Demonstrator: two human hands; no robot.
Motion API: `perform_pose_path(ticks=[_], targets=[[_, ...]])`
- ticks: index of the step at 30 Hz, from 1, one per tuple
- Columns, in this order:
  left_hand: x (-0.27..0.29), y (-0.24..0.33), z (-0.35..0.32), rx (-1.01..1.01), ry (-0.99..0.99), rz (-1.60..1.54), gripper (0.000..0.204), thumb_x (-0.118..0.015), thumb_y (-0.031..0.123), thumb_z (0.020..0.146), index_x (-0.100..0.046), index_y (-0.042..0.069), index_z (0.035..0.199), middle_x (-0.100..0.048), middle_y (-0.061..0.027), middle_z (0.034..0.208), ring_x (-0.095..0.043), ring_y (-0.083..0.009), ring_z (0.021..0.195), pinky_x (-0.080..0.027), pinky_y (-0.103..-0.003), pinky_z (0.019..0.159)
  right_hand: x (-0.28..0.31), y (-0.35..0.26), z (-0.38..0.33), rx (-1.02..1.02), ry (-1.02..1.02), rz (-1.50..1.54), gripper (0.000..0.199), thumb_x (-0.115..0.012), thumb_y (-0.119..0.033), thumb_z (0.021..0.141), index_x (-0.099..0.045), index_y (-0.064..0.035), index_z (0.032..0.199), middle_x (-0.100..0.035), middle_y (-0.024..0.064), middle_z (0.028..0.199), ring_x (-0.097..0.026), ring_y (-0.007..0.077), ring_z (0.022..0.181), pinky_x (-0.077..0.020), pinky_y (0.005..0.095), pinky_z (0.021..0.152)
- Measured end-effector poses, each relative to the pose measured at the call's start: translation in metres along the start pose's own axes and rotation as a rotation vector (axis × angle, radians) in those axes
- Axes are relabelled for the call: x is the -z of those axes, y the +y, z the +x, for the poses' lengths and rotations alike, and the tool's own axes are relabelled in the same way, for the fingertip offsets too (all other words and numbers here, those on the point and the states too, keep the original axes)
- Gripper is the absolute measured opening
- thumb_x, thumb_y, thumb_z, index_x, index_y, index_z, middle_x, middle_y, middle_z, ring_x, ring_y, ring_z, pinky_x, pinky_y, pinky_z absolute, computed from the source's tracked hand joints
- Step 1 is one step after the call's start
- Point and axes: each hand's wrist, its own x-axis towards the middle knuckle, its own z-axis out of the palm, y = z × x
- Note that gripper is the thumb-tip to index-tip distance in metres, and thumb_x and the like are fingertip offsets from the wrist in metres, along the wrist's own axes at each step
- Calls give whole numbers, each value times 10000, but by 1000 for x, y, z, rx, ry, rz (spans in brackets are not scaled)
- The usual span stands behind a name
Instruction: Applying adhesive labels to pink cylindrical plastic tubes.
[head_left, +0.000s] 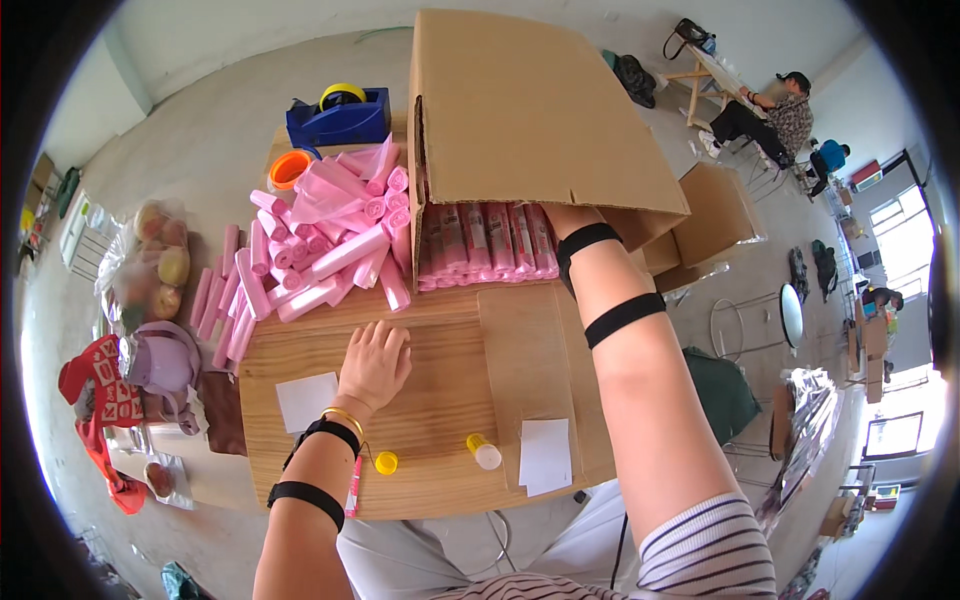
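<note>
A wooden table (pixel 430 420) is seen, with a cardboard box (pixel 530 110) lying on its side. Pink rolls (pixel 485 240) are packed inside; a loose pile of rolls (pixel 330 240) lies beside it. The right hand (pixel 570 222) is hidden in the box, so its grip cannot be told. The left hand (pixel 375 365) is laid flat, open and empty, on the table.

left hand (pixel 375 365): flat, palm down, fingers spread | right hand: hidden, forearm extended forward
</note>
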Motion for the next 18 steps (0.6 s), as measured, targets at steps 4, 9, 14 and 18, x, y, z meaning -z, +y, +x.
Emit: perform_pose_path(ticks=[4, 9, 14, 18], targets=[[4, -4, -5, 19, -7, 16, 163, -598, 146, 787, -530, 89, 925, -537, -94, 904, -531, -283, 896, -415, -408, 810, -7, -6, -3, -13, -9, 39, 341, -592, -266, 849, -588, -32, 1098, -596, 237, 1081, -558, 406, 1024, -478, 504, 810], [1, 1, 1, -9, 18, -14, 161, -584, 109, 797, -507, 81, 935, -530, -104, 894, -521, -299, 884, -408, -416, 814, 2, 7, 0, -4, 5, 33, 364, -599, -279, 841, -583, -18, 1096, -591, 248, 1087, -556, 407, 1033, -479, 504, 810], [-1, -1, 0, -4, 3, -23, 156, -580, 113, 803, -509, 81, 938, -531, -105, 893, -520, -300, 888, -406, -418, 819, 13, 13, 0, 40, 40, 75, 388, -606, -291, 834, -578, -4, 1094, -586, 260, 1092, -555, 407, 1042, -480, 504, 809], [0, -1, -2, 3, 2, 8, 156, -581, 109, 801, -509, 81, 936, -534, -100, 891, -522, -296, 888, -406, -414, 821, 31, 13, -32, 96, 51, 120, 408, -611, -301, 828, -574, 7, 1093, -582, 269, 1096, -553, 408, 1049, -481, 504, 808]])
